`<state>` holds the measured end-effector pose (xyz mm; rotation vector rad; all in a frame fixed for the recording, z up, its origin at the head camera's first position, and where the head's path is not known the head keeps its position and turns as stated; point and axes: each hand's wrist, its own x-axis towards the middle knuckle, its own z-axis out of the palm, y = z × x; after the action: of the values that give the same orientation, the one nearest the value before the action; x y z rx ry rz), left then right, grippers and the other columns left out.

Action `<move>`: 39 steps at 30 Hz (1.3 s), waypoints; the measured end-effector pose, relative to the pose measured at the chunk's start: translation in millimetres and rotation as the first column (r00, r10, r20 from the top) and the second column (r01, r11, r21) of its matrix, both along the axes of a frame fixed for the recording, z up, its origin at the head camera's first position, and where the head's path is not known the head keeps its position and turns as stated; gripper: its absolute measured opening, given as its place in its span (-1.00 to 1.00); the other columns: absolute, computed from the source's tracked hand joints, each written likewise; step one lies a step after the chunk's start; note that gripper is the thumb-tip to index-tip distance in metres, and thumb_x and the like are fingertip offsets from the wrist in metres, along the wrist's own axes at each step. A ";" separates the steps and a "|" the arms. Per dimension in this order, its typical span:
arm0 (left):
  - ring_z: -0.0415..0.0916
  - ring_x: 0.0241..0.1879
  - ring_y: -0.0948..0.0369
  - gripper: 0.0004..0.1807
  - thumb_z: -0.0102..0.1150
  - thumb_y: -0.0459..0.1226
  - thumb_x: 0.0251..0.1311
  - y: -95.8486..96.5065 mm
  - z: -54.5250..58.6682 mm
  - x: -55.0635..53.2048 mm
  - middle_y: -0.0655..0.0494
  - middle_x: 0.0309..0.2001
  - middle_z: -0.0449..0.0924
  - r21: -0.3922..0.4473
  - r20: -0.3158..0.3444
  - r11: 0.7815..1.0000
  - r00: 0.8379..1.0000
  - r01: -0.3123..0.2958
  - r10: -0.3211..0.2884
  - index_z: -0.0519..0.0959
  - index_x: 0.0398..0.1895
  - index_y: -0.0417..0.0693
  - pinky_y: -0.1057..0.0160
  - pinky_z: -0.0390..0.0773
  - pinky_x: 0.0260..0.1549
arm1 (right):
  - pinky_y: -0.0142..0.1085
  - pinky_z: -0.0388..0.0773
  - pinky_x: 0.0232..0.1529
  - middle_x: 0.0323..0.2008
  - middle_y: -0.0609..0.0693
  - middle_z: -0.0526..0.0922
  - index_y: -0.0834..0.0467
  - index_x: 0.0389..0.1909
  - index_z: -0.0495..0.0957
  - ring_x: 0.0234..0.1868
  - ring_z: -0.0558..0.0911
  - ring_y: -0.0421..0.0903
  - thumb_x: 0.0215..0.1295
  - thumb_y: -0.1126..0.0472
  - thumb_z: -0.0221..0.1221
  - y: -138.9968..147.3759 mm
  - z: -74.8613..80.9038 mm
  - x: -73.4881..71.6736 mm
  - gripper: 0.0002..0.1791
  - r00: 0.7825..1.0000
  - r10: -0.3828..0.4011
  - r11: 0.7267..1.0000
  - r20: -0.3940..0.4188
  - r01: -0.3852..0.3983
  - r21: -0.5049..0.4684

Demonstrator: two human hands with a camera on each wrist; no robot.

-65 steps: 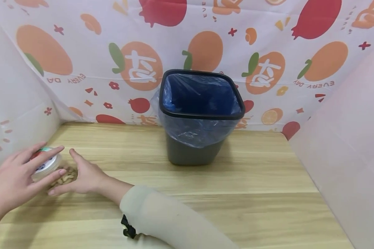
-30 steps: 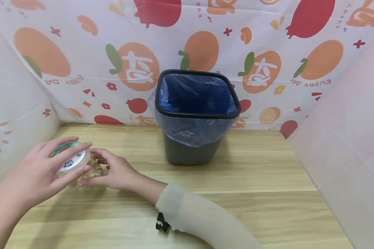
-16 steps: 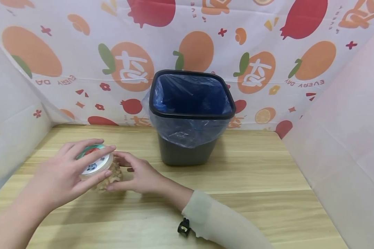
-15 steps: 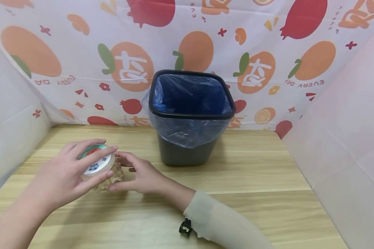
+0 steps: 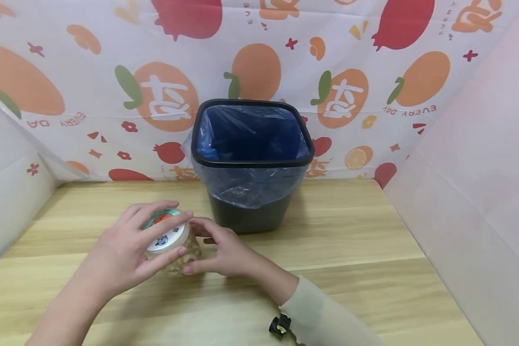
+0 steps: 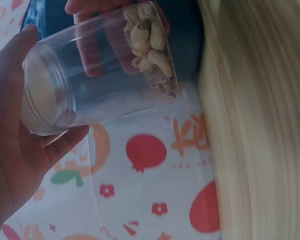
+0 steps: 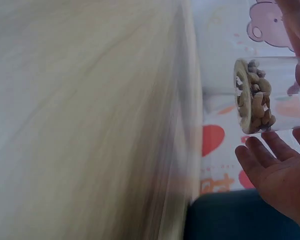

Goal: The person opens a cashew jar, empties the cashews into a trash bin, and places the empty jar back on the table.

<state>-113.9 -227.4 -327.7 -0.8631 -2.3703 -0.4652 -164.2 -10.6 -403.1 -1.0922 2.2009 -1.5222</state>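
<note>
A clear plastic jar with cashews in its bottom is held between both hands, just in front of the bin. Its round lid has a white and green label. My left hand grips the lid end from above, fingers spread across the top and thumb at the near side. Around the lower side of the jar is my right hand, with its thumb in front and fingers behind. Through the clear wall, in the left wrist view, some right fingers show. A gap separates the jar's base from the wooden table.
A dark bin lined with a thin plastic bag stands at the back, its mouth facing up. Behind it hangs a fruit-print cloth. White side panels bound the table. A black clip hangs at the right sleeve.
Both hands have carried the jar from the far left rightward toward the bin. The right thumb and fingers, spread wider at first, have come round the jar. The head view has shifted slightly.
</note>
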 end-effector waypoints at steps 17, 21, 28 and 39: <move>0.44 0.16 0.14 -0.40 0.38 0.11 0.10 53.5 -4.9 4.4 0.14 0.22 0.52 0.081 0.054 0.989 0.990 0.123 -0.127 0.57 0.26 0.33 0.09 0.57 -0.09 | -0.27 0.48 0.25 0.25 -0.20 0.47 -0.29 0.48 0.08 0.22 0.51 -0.25 0.14 0.03 0.45 53.0 5.3 5.3 -0.03 0.991 0.130 0.988 0.039 -0.126 -0.091; 0.44 0.15 0.14 -0.44 0.30 0.15 0.18 63.9 -4.9 2.3 0.12 0.23 0.51 0.103 0.033 0.984 0.988 0.148 -0.152 0.57 0.27 0.32 0.09 0.59 -0.10 | -0.27 0.51 0.21 0.20 -0.18 0.49 -0.23 0.42 0.17 0.16 0.53 -0.23 0.11 0.13 0.47 59.5 8.7 6.6 -0.08 0.994 0.105 0.990 0.036 -0.101 -0.103; 0.44 0.14 0.12 -0.45 0.14 0.22 0.28 75.8 -6.6 0.0 0.13 0.25 0.50 0.082 0.004 0.982 0.985 0.170 -0.171 0.54 0.29 0.32 0.07 0.59 -0.07 | -0.34 0.50 0.19 0.10 -0.19 0.58 -0.14 0.32 0.23 0.11 0.55 -0.30 -0.01 0.16 0.54 67.5 9.6 11.0 -0.09 0.997 0.026 1.000 -0.068 -0.026 -0.011; 0.48 0.11 0.10 -0.45 0.03 0.23 0.35 93.7 2.5 1.0 0.05 0.17 0.55 0.118 -0.073 0.939 0.946 0.323 -0.316 0.60 0.22 0.16 0.14 0.59 -0.12 | -0.28 0.47 0.24 0.17 -0.24 0.54 -0.21 0.40 0.23 0.14 0.54 -0.22 -0.13 0.11 0.58 90.2 18.4 8.1 0.03 0.983 0.046 0.998 -0.178 -0.050 -0.023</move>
<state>-112.9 -133.8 -325.3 -1.1906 -2.1305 -0.7063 -156.1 79.6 -384.7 -1.3270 2.2549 -1.4913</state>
